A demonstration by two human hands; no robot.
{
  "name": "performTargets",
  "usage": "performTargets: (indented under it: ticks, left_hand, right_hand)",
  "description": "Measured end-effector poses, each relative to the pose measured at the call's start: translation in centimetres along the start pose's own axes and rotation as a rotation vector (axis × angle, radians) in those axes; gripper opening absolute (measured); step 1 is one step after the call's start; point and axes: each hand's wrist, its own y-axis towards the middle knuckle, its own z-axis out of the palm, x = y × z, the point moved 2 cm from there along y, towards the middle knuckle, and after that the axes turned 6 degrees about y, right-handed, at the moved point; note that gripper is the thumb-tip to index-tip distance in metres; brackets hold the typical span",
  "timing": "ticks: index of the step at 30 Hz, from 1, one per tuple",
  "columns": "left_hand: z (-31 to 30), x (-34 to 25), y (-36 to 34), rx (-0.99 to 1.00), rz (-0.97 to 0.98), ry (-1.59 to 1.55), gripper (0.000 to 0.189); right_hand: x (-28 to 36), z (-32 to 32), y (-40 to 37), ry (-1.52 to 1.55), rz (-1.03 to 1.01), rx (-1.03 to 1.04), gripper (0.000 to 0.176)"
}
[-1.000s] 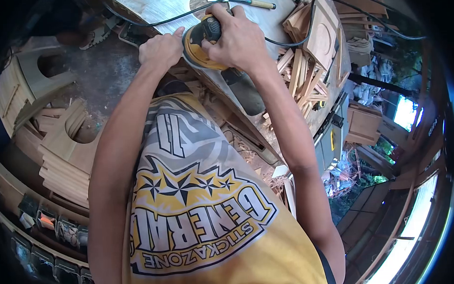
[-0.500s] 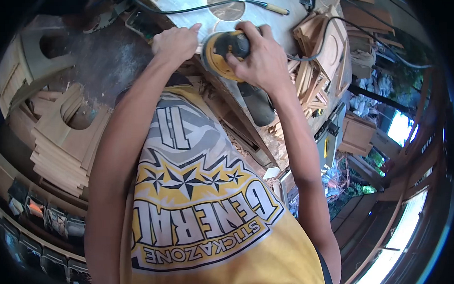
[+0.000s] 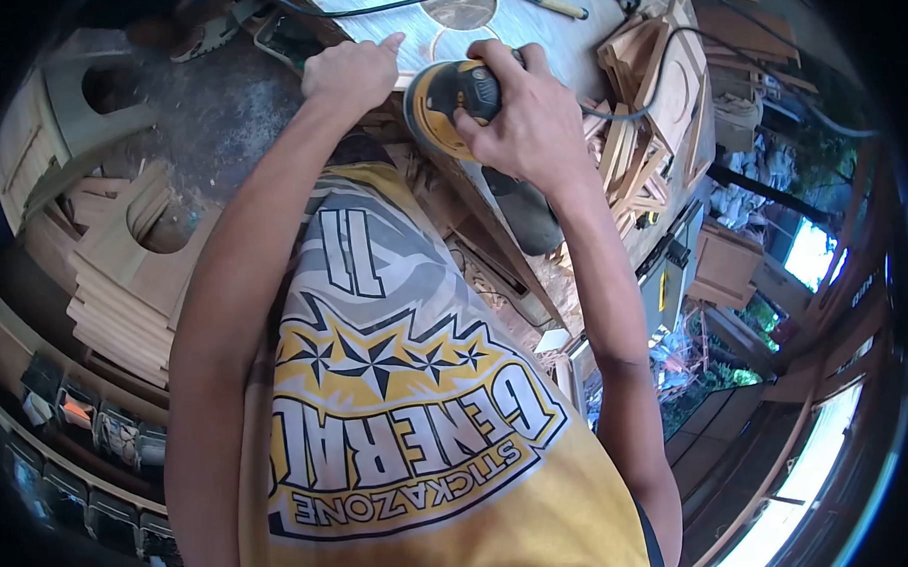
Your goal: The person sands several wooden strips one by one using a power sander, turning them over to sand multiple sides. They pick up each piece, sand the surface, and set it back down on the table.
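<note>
My right hand (image 3: 533,111) is wrapped over the top of a yellow and black sander (image 3: 438,104), whose round pad sits tilted at the near edge of the workbench. A dark bag-like part (image 3: 528,221) hangs below it, under my right wrist. My left hand (image 3: 352,75) is closed at the left edge of a pale wooden piece (image 3: 404,81), with the thumb stuck out and the fingertips hidden. Beyond the sander, a round shape (image 3: 456,7) and a thin curved outline show on the pale work surface (image 3: 556,55).
A marker-like tool (image 3: 559,6) lies at the back, near a black cable (image 3: 385,14). Cut wooden pieces (image 3: 657,86) are heaped at the right of the bench. Stacked wooden panels (image 3: 124,285) stand at left, above a rack of dark bins (image 3: 109,435).
The view has shifted slightly, so the round shape and marker-like tool sit higher. The sander has come slightly nearer to me relative to them. My left hand keeps about the same pose.
</note>
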Motion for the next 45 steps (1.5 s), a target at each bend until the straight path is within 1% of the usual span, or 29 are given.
performTargets:
  ticks: [3, 4, 6, 7, 9, 11, 13, 14, 15, 17, 18, 20, 21, 23, 24, 27, 28, 31, 33, 35, 36, 37, 39, 40, 41, 43, 45]
  left_hand:
    - [-0.3, 0.1, 0.2, 0.014, 0.016, 0.019, 0.074]
    - [-0.2, 0.2, 0.2, -0.001, 0.035, -0.032, 0.080]
    - [-0.2, 0.2, 0.5, 0.009, 0.040, -0.027, 0.080]
    - [-0.3, 0.2, 0.5, 0.025, 0.036, -0.017, 0.080]
    - [-0.4, 0.1, 0.5, 0.034, 0.024, 0.012, 0.078]
    - [-0.3, -0.1, 0.4, 0.048, 0.016, 0.051, 0.076]
    - [-0.1, -0.2, 0.2, 0.018, 0.006, 0.064, 0.077]
    - [0.0, -0.2, 0.2, 0.026, 0.015, 0.073, 0.077]
    - [-0.1, -0.2, 0.2, 0.013, 0.011, 0.081, 0.077]
    - [-0.2, -0.2, 0.3, 0.009, 0.022, 0.096, 0.077]
    - [-0.1, -0.4, 0.2, 0.023, 0.009, 0.106, 0.077]
    - [0.2, -0.6, 0.1, 0.035, -0.001, 0.102, 0.077]
    - [0.4, -0.6, 0.1, 0.031, 0.008, 0.098, 0.077]
    - [0.3, -0.4, 0.2, 0.006, 0.022, 0.107, 0.076]
    - [0.2, -0.4, 0.3, -0.005, 0.020, 0.099, 0.076]
    - [0.1, -0.1, 0.3, 0.007, 0.038, 0.101, 0.076]
    - [0.1, -0.1, 0.2, 0.004, 0.045, 0.104, 0.075]
    - [0.1, 0.0, 0.1, -0.001, 0.052, 0.104, 0.074]
    - [0.2, -0.3, 0.3, -0.005, 0.056, 0.095, 0.073]
    - [0.4, -0.2, 0.4, -0.011, 0.048, 0.080, 0.072]
    - [0.2, -0.3, 0.4, -0.009, 0.043, 0.078, 0.072]
    - [0.0, -0.5, 0.2, 0.005, 0.051, 0.094, 0.072]
    - [0.2, -0.1, -0.1, 0.029, 0.052, 0.121, 0.073]
    - [0.4, 0.0, 0.0, 0.010, 0.042, 0.121, 0.073]
    - [0.4, -0.4, 0.1, -0.012, 0.040, 0.120, 0.073]
    - [0.3, -0.7, -0.2, 0.008, 0.049, 0.112, 0.073]
    - [-0.1, -0.8, 0.1, 0.002, 0.025, 0.080, 0.074]
  right_hand:
    - [-1.1, -0.6, -0.6, -0.025, 0.013, 0.011, 0.058]
    - [-2.3, -0.8, -0.8, -0.026, 0.059, 0.001, 0.058]
    - [-4.6, -1.3, -1.0, -0.029, 0.128, -0.013, 0.058]
    - [-5.3, -1.4, -0.9, -0.030, 0.129, -0.015, 0.058]
    - [-6.2, -1.4, -0.5, -0.033, 0.135, -0.081, 0.058]
    - [-5.8, -1.0, -0.3, -0.030, 0.128, -0.096, 0.059]
    - [-3.8, -0.3, 0.3, -0.016, 0.051, -0.065, 0.060]
    - [-2.3, -0.2, 0.4, -0.006, 0.047, -0.024, 0.059]
    - [-1.5, 0.2, 0.4, -0.011, 0.007, -0.047, 0.055]
    - [-1.1, 0.0, 0.3, -0.024, 0.039, 0.001, 0.056]
    - [-1.6, -0.4, -0.2, -0.023, 0.062, 0.003, 0.056]
    - [-3.9, -1.7, -0.7, 0.004, 0.094, 0.022, 0.068]
    - [-5.5, -1.6, -0.9, -0.005, 0.098, 0.017, 0.068]
    - [-9.1, -1.1, -1.3, -0.071, 0.129, -0.111, 0.057]
    - [-10.1, -1.5, -1.4, -0.065, 0.183, -0.090, 0.059]
    - [-11.7, -2.5, -1.7, -0.103, 0.129, -0.152, 0.063]
    - [-11.8, -2.9, -1.6, -0.105, 0.159, -0.151, 0.063]
    - [-10.9, -3.7, -1.5, -0.080, 0.193, -0.142, 0.063]
    - [-10.6, -3.2, -0.9, -0.102, 0.183, -0.137, 0.063]
    - [-10.0, -1.8, -0.5, -0.102, 0.123, -0.122, 0.061]
    - [-8.7, -1.6, -0.2, -0.102, 0.193, -0.047, 0.062]
    - [-7.7, -1.3, 0.0, -0.097, 0.186, -0.040, 0.062]
    - [-6.0, -0.4, 0.3, -0.011, 0.132, -0.075, 0.061]
    - [-4.2, -0.2, 0.6, -0.020, 0.078, -0.067, 0.060]
    - [-2.4, -0.5, 0.7, -0.065, 0.091, -0.004, 0.059]
    - [-1.7, 0.1, 1.2, -0.009, 0.055, 0.031, 0.061]
    - [-2.0, -0.1, 0.9, -0.009, 0.040, -0.003, 0.061]
